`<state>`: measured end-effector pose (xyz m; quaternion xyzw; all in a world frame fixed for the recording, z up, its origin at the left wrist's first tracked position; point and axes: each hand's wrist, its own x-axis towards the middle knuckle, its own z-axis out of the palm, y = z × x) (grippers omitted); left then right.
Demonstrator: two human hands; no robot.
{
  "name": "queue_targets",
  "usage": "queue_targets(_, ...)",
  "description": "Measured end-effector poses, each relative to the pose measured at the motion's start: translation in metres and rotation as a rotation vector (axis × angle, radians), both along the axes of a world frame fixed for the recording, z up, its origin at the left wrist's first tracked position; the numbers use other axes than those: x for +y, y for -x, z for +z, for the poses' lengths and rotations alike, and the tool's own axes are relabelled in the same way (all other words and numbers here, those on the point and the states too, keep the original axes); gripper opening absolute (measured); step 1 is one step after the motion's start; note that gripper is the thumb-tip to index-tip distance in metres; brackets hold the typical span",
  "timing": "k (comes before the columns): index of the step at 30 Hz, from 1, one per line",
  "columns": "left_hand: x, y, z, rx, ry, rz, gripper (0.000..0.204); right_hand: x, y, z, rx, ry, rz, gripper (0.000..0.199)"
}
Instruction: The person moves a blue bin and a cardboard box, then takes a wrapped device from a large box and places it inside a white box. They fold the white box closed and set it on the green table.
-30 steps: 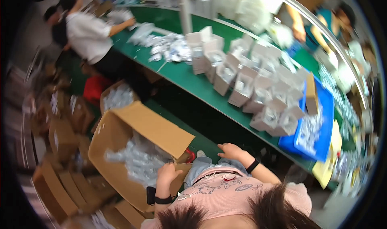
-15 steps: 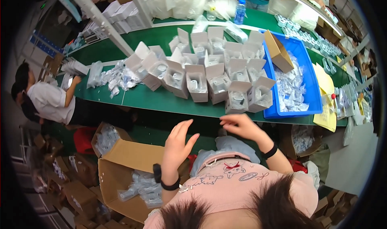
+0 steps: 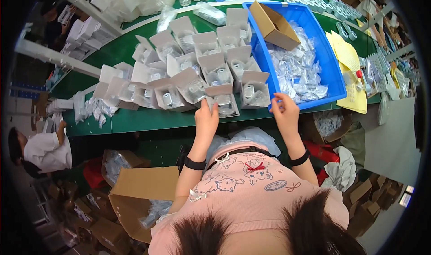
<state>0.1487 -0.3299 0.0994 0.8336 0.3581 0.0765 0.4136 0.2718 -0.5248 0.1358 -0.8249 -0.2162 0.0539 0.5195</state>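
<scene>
My left hand (image 3: 207, 121) is at the front of a cluster of open white boxes, its fingertips touching the left corner of the front white box (image 3: 223, 103). Its thumb and forefinger are stretched and apart. Inside that box lies a white device in clear plastic. My right hand (image 3: 285, 113) is raised by the near left corner of the blue bin (image 3: 310, 105), fingers loosely bent and apart, with nothing seen in them. Between the hands stands another open white box (image 3: 254, 91) holding a similar wrapped item.
The bin holds many small plastic-wrapped pieces (image 3: 298, 70) and a brown carton (image 3: 274, 26). Yellow paper sheets (image 3: 348, 75) lie right of it. Loose plastic packets (image 3: 96, 109) are on the green table's left. A large open carton (image 3: 143, 183) stands below. A co-worker (image 3: 47, 149) is at the left.
Both hands have moved forward to the table edge, the left to the front box and the right near the bin. The view has shifted, so the boxes appear further left.
</scene>
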Motion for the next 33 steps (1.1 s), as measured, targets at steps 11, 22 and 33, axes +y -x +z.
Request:
queue_targets(11,-0.056,-0.023,0.054,-0.448,0.214,-0.293,0.034,0.006,-0.011,-0.043,-0.104,-0.047,-0.048,0.029)
queue_targets(22,-0.080,-0.053,-0.016,-0.577,-0.230,-0.320,0.044,0.003,-0.016,-0.030,-0.548,0.129,0.106,0.040)
queue_targets(33,-0.079,-0.061,-0.012,-0.420,-0.288,-0.284,0.050,0.009,-0.026,-0.031,-0.669,0.257,0.437,0.036)
